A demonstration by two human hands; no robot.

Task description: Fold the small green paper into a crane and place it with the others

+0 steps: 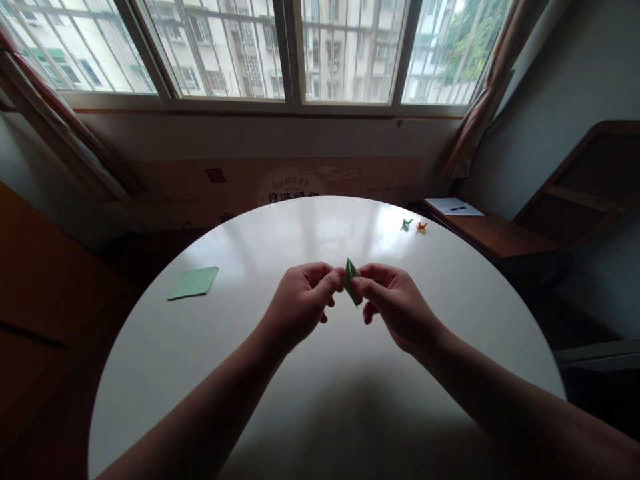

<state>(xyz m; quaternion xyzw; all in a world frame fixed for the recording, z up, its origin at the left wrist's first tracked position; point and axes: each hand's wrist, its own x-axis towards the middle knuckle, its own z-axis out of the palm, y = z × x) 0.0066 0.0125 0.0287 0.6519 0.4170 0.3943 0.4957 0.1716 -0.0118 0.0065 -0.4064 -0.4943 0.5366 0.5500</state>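
Observation:
Between my two hands, above the middle of the table, is a small piece of folded green paper (349, 280), narrow and pointed at top and bottom. My left hand (311, 292) pinches its left edge between thumb and forefinger. From the other side, my right hand (389, 293) grips it, the thumb lying across the front. The fingertips hide part of the folds. On the left of the table lies a stack of light green paper squares (194, 283). Toward the far right edge stand a small green folded-paper figure (407, 225) and an orange folded-paper figure (421, 228).
The round white table (240, 247) has a glossy top that reflects the window (290, 53). Beyond its right edge, a wooden chair (520, 230) carries a white sheet of paper (445, 205) with a dark pen (458, 209) on it. Curtains (473, 140) hang at both sides.

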